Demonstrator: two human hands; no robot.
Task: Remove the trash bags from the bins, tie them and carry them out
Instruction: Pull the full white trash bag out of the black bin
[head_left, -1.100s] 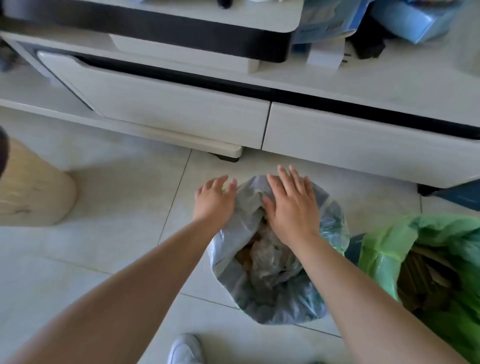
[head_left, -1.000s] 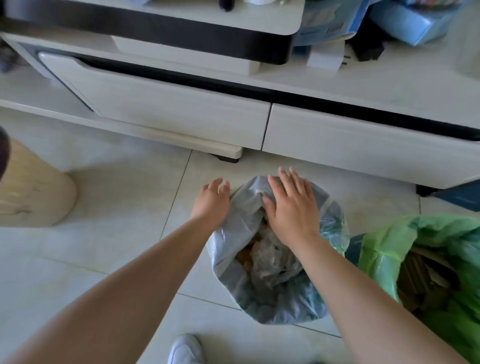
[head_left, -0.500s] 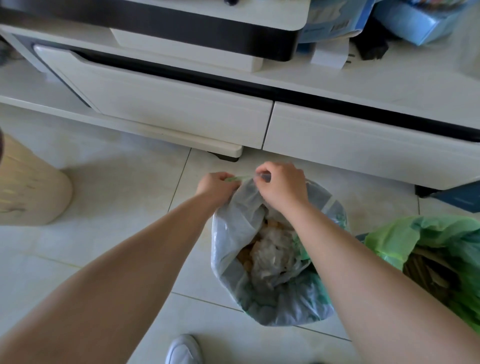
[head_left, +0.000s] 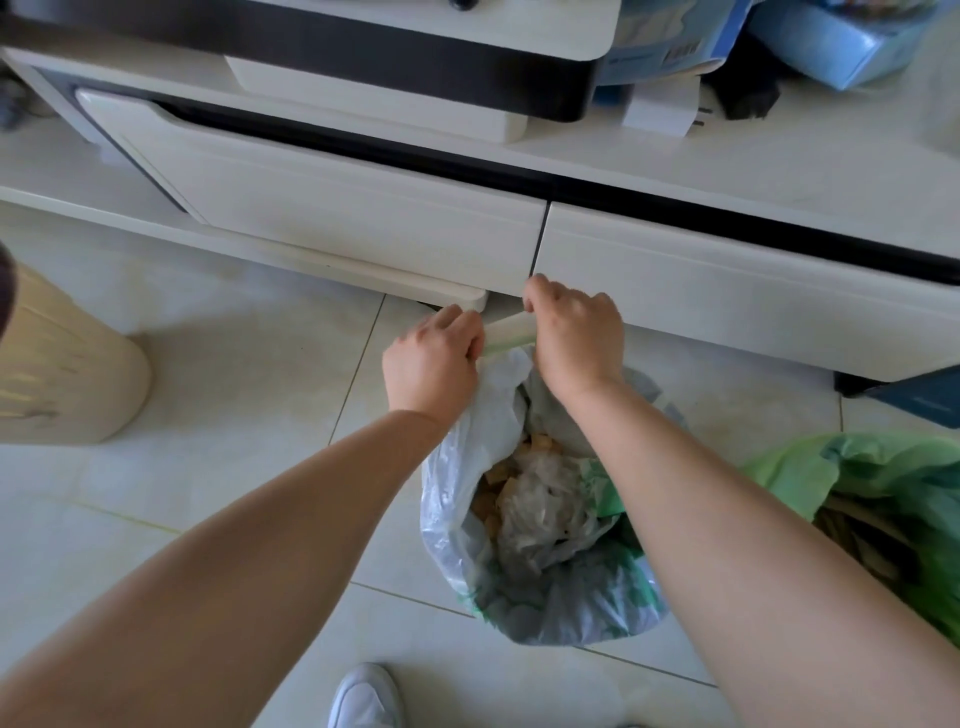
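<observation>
A grey trash bag (head_left: 467, 467) stands open on the tiled floor, with crumpled plastic and brown scraps inside. Green plastic shows around its lower edge, and whatever bin is under it is hidden. My left hand (head_left: 434, 358) and my right hand (head_left: 576, 338) are both closed on the bag's far rim, side by side. A pale green strip of the bag (head_left: 509, 332) is stretched between them. A second, green trash bag (head_left: 883, 483) sits to the right, open and full.
A white low cabinet with drawers (head_left: 363, 208) runs across the back, close behind the bag. A pale cylindrical bin (head_left: 62, 374) stands at the left. My white shoe (head_left: 363, 696) is at the bottom edge. Blue packages (head_left: 831, 41) lie on the cabinet top.
My hands went from flat and open on the bag's rim to closed on it. They lifted the rim toward the cabinet and pulled a strip of it taut between them.
</observation>
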